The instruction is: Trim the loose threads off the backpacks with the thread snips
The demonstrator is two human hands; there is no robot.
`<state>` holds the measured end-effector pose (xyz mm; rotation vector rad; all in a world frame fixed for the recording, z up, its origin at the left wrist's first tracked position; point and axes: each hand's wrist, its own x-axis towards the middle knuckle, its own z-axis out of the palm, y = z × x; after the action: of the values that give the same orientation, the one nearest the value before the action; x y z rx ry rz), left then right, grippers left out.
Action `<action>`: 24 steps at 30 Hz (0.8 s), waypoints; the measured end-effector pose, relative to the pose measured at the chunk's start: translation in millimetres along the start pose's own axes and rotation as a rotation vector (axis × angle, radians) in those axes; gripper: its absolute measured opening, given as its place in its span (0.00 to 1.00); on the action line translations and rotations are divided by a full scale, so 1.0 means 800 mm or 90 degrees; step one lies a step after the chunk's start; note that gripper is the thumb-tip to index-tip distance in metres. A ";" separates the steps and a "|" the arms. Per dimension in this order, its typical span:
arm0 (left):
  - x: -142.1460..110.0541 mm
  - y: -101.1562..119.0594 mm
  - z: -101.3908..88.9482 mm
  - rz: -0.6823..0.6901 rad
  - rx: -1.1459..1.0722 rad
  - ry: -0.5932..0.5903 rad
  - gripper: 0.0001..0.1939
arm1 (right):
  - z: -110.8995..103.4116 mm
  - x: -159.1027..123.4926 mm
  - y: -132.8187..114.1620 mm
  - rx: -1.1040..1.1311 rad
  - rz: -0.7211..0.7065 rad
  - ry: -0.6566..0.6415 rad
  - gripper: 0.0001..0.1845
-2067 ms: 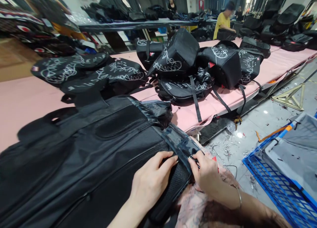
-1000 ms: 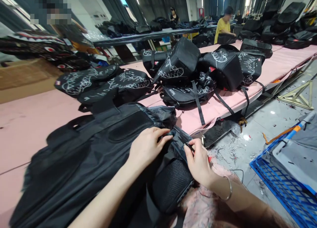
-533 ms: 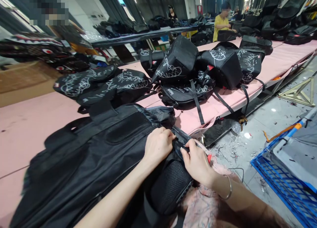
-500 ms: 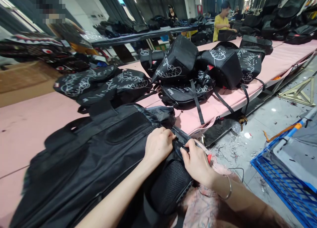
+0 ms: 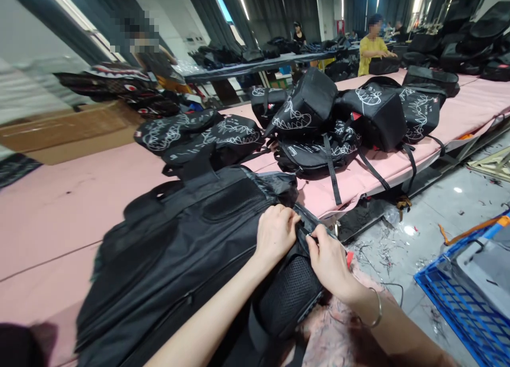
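A large black backpack [image 5: 167, 250] lies flat on the pink table [image 5: 51, 207], its bottom end hanging over the near edge toward me. My left hand [image 5: 276, 233] pinches the fabric at that end, just above a black mesh side pocket [image 5: 289, 292]. My right hand [image 5: 330, 261], with a thin bracelet on the wrist, grips a small zipper pull on the same dark seam, right beside the left hand's fingers. Both hands touch the bag.
Several black backpacks with white scribble prints [image 5: 314, 117] are piled further along the table. A blue plastic crate [image 5: 458, 287] stands on the littered floor at the right. A person in a yellow shirt [image 5: 372, 45] works at a far table. Cardboard [image 5: 67, 130] lies at the back left.
My hands slid from the bag's lower corner up along the seam and came together. The view has shifted left, so the bag and piles sit further right in frame.
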<state>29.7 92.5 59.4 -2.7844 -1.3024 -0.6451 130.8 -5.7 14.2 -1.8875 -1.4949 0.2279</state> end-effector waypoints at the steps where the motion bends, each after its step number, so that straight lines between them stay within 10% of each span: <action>1: -0.004 0.002 -0.002 -0.001 -0.016 0.014 0.12 | 0.002 -0.001 0.002 0.018 0.000 0.007 0.09; 8: -0.043 0.014 -0.046 0.116 -0.194 0.069 0.15 | 0.011 -0.018 0.012 0.212 -0.010 0.112 0.11; 14: -0.059 -0.059 -0.063 0.191 -0.093 0.019 0.11 | 0.013 -0.034 0.016 0.274 0.011 0.093 0.12; 24: -0.154 -0.173 -0.097 -0.055 0.178 -0.057 0.26 | 0.024 -0.048 0.024 0.260 0.109 0.112 0.25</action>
<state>-171.1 79.5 61.7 -2.5685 -1.4126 -0.3140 123.5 -34.1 -22.5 -1.6554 -1.0752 0.4030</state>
